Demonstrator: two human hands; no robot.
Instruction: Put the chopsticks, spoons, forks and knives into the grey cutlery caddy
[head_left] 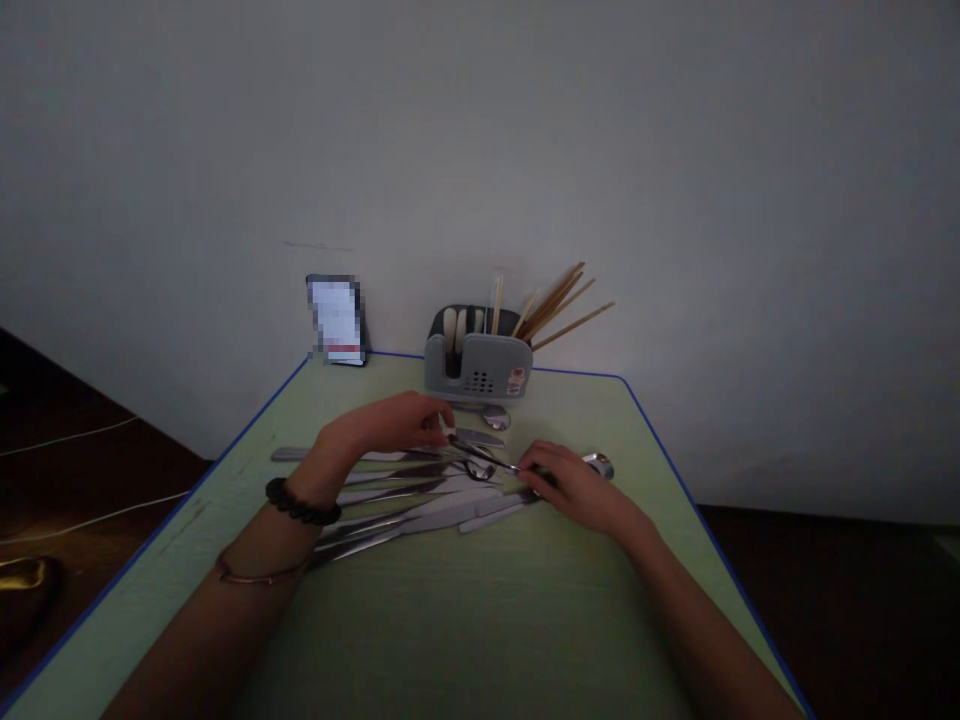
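Note:
A slim, shiny piece of cutlery spans the gap between my hands; its kind is hard to make out. My left hand pinches its left end with thumb and fingers. Around its right end my right hand is closed, hiding that part. Beyond the right fingers a spoon bowl shows; I cannot tell whether the hand holds it. Under and beside the hands lie several metal table knives, roughly side by side. Another spoon rests behind them, and a further spoon bowl sits below the held piece.
A grey cutlery holder stands against the wall at the back, with chopsticks leaning out to the right and light handles on its left side. A phone leans on the wall, back left. The pale green table has blue edging.

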